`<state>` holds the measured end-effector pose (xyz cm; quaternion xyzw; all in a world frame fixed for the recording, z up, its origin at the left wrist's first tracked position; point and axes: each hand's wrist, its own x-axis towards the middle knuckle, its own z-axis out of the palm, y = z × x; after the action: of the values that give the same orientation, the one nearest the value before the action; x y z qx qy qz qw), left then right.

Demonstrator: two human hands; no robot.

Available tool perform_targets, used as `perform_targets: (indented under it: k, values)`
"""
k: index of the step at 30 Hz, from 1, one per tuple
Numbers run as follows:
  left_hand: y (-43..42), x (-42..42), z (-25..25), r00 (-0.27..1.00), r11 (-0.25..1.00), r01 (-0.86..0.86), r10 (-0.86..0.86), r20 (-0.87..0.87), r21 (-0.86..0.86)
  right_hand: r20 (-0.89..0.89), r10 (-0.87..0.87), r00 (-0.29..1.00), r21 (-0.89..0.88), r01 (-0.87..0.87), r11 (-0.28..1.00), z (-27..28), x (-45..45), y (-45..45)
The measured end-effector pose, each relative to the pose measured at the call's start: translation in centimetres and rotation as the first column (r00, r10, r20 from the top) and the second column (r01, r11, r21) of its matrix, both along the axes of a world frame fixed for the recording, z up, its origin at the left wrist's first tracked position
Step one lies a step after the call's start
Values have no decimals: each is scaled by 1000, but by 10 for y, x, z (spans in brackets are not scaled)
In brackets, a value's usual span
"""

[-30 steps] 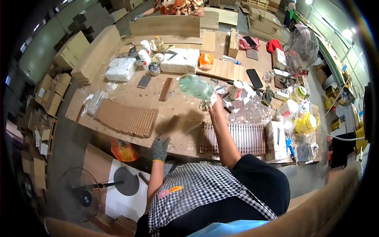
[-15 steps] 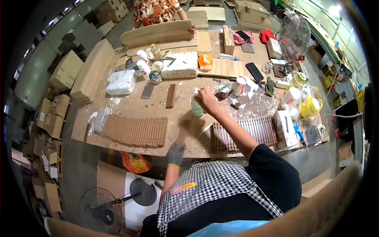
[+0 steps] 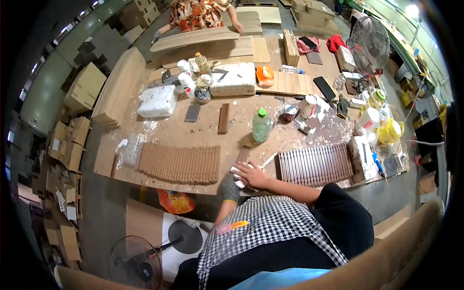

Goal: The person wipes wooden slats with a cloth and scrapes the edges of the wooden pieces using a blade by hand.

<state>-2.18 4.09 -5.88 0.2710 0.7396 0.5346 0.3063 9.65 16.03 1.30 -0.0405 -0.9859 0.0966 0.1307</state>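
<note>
The left hand (image 3: 229,189) grips a flat brown wooden strip (image 3: 243,154), likely light, stiff, best held by edges; the right hand (image 3: 254,177) holds soft white cloth (image 3: 239,184).

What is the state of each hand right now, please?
Left hand: gloved, closed on a brown wooden strip.
Right hand: bare, spread open over a white cloth.

A black phone (image 3: 324,88) lies toward the right edge of the worktop (image 3: 193,133); a wire-caged fan (image 3: 368,38) stands near the far right corner.
</note>
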Motion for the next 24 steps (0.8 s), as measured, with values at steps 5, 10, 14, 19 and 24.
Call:
perform_targets:
  k: [5,10,14,19,24]
  values:
    - [3,3,-11,1000,1000,-17,17,-23,-15,66,-290,955,-170,297,939,5,-20,51]
    - [17,-30,-37,950,949,308,-303,79,-60,-157,27,987,-180,-56,982,-21,-4,-11]
    - [13,20,17,925,961,-208,132,356,184,12,-167,986,-418,157,895,-18,-23,51]
    - [13,18,8,978,984,-119,94,-183,-131,-59,-352,934,-162,340,927,-21,-42,34]
    - [-2,19,1,959,959,-195,142,-247,-206,-117,-81,990,-283,45,958,-5,-12,-18]
